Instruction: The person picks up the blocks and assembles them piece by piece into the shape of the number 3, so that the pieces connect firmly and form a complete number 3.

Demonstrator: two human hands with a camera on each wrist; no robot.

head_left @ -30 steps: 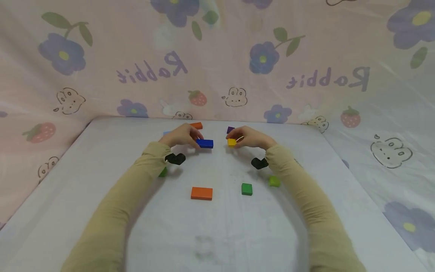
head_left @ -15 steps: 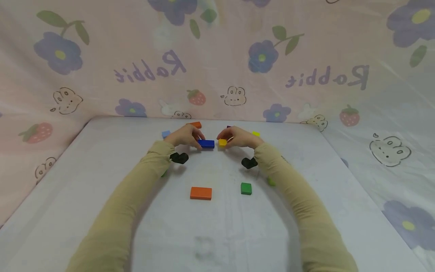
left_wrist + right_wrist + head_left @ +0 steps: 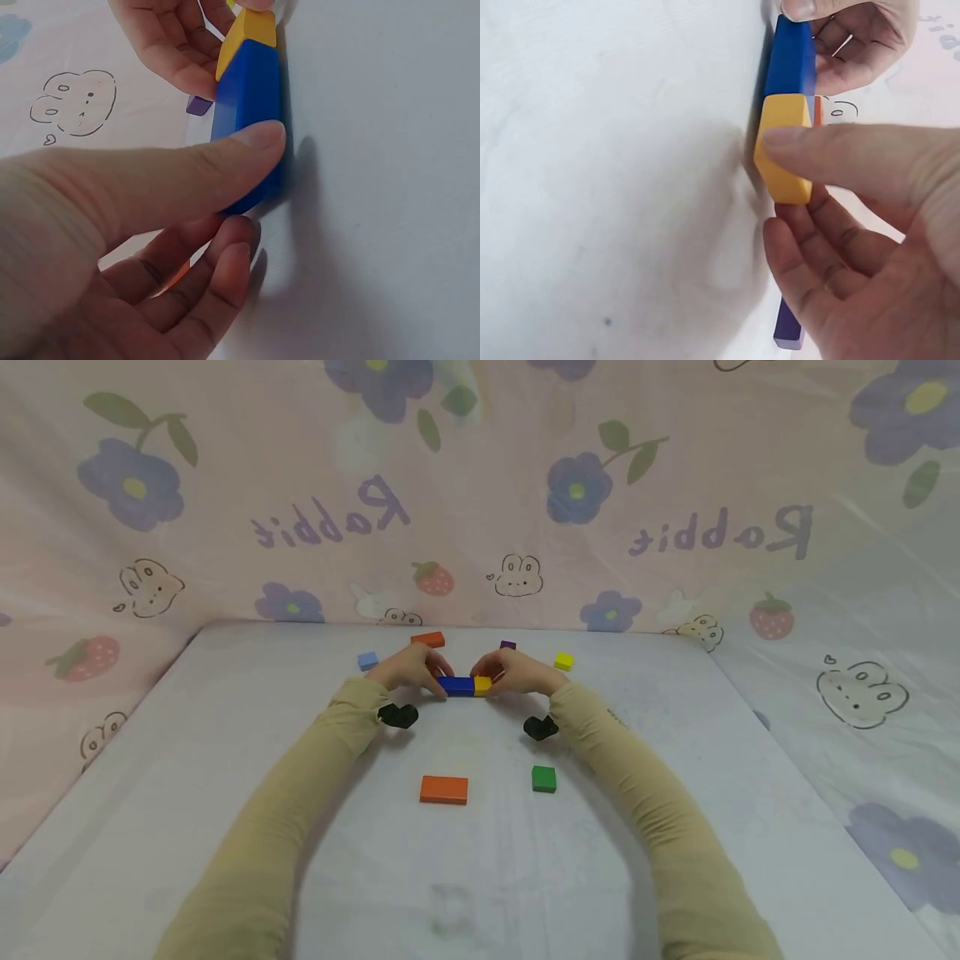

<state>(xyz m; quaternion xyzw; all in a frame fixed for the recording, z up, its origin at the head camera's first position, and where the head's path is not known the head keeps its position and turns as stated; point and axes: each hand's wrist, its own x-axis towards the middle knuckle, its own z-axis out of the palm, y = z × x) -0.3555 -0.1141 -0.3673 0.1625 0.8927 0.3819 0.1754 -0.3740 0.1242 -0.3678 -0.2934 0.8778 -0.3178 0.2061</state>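
A long blue block (image 3: 458, 687) and a short yellow-orange block (image 3: 482, 687) meet end to end near the back middle of the table. My left hand (image 3: 408, 668) pinches the blue block by its left end, the thumb on the near face, as the left wrist view shows on the blue block (image 3: 259, 90). At the other end my right hand (image 3: 521, 672) pinches the yellow-orange block (image 3: 786, 172), its thumb across the near side. In the right wrist view the two blocks touch, with no gap visible between them.
Behind the hands lie an orange block (image 3: 427, 640), a light blue block (image 3: 367, 661), a purple block (image 3: 507, 645) and a bright yellow block (image 3: 564, 661). Closer in are another orange block (image 3: 444, 790) and a green block (image 3: 543, 779). A printed curtain (image 3: 480, 493) hangs behind the white table (image 3: 480, 877).
My right hand has moved left with the yellow-orange block until it touches the blue block's end. My left hand has shifted only slightly, still holding the blue block.
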